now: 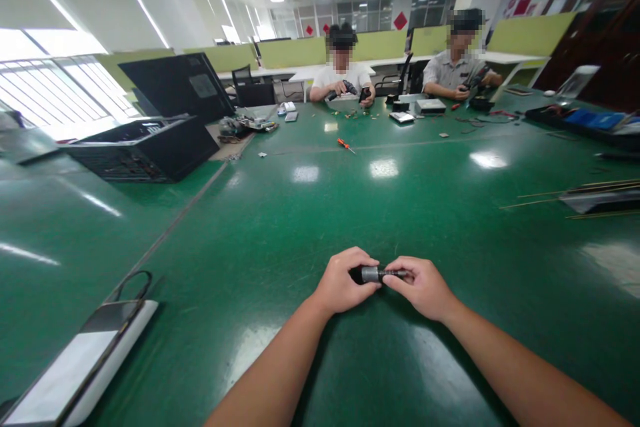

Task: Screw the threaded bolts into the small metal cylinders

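Low over the green tabletop (280,227), my two hands meet around a small cylindrical part. My left hand (345,283) is closed on a short silver-and-black cylinder (370,274), its fingers and thumb curled about the body. From the cylinder's right end a thin dark ridged rod (393,273) extends to the right. My right hand (420,287) pinches that rod between thumb and fingers. The cylinder's left end is hidden inside my left hand. Whether the rod and cylinder are one piece I cannot tell.
An orange screwdriver (344,143) lies farther out. An opened black computer case (150,147) stands at the left. A white-and-grey device (75,367) with a cable loop is near left, thin rods (550,197) at right. Two people (340,70) sit across the table, holding tools.
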A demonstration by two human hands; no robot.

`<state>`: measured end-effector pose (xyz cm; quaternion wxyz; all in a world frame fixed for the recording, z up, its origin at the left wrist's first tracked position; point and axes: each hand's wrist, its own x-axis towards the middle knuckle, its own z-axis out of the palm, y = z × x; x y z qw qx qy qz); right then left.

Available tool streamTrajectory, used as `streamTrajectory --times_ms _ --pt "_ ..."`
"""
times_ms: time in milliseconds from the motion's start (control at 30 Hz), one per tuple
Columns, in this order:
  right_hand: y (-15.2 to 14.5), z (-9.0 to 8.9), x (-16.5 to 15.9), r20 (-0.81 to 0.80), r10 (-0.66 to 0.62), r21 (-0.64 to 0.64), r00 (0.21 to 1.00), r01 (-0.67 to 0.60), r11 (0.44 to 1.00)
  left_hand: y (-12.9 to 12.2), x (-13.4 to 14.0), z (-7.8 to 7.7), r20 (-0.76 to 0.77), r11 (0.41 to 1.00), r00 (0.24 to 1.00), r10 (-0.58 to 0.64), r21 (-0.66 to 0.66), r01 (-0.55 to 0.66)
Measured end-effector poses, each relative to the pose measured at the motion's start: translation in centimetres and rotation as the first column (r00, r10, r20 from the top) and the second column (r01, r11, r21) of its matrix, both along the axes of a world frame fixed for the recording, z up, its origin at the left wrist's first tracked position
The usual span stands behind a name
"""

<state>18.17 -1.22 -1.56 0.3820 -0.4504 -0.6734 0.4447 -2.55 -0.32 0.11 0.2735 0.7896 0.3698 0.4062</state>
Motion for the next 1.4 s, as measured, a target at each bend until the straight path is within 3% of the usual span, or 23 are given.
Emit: streamTrajectory --times_ms 1400 --pt "0.2 0.68 0.9 0.081 -0.11 0.135 0.991 0.099 0.986 0.2 -0.22 0.38 0.017 0.998 0.998 0.06 -0.013 -0.06"
